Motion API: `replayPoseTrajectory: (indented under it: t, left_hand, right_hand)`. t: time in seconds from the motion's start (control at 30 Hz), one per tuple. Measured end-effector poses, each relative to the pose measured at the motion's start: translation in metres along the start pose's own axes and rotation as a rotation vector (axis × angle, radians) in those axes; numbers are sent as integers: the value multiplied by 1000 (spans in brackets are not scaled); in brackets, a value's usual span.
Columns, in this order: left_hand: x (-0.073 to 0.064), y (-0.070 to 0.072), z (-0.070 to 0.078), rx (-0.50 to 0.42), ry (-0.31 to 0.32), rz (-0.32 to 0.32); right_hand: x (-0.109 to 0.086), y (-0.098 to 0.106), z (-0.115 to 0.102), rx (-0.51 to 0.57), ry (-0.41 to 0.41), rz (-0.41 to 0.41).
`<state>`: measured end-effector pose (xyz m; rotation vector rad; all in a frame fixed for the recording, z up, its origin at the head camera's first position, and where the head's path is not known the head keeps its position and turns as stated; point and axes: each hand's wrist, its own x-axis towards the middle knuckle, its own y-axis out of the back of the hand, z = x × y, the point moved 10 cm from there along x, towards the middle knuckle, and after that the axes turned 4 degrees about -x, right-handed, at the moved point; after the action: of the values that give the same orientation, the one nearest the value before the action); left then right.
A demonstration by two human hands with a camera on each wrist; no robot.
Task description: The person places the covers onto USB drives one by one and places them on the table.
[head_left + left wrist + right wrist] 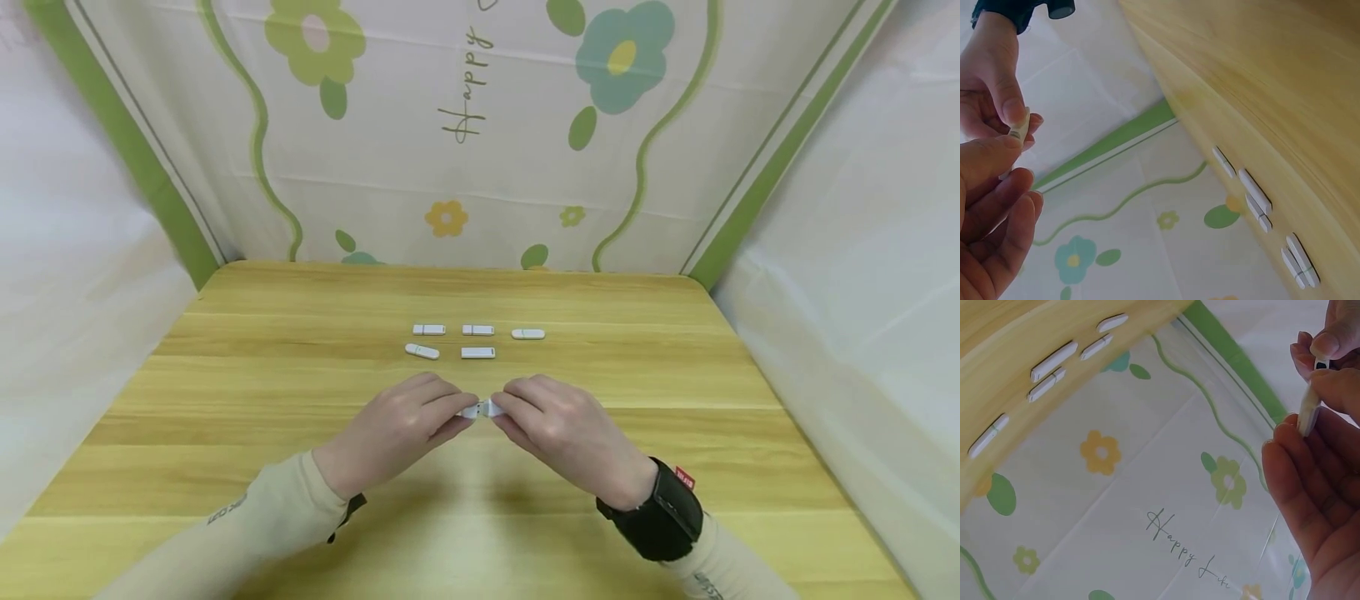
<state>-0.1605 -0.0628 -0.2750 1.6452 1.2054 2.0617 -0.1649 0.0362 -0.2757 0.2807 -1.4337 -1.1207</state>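
Between the hands is a white USB stick with its pale plug showing in the middle. My left hand pinches the left end with thumb and fingertips. A white end piece, perhaps the cap, is pinched by my right hand. Fingertips cover most of both pieces, and I cannot tell whether they touch. The right wrist view shows a dark opening in the left hand's piece; below it, the right hand holds a slim white piece. Both hands are raised over the wooden table.
Several white USB sticks lie in two rows beyond the hands, among them a rounded one at the right and a rectangular one in the nearer row. A flowered cloth hangs behind the table. White sheets flank the sides.
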Motion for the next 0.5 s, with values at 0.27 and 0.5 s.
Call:
replayPoseTrajectory:
  t: [0.27,0.5]
  left_hand:
    - [5,-4,2,-19,-20,-6]
    - [10,-7,2,-41,2,-21]
  right_hand:
    - [-4,3,1,-17,18,14]
    - [-6,7,1,-40,32,30]
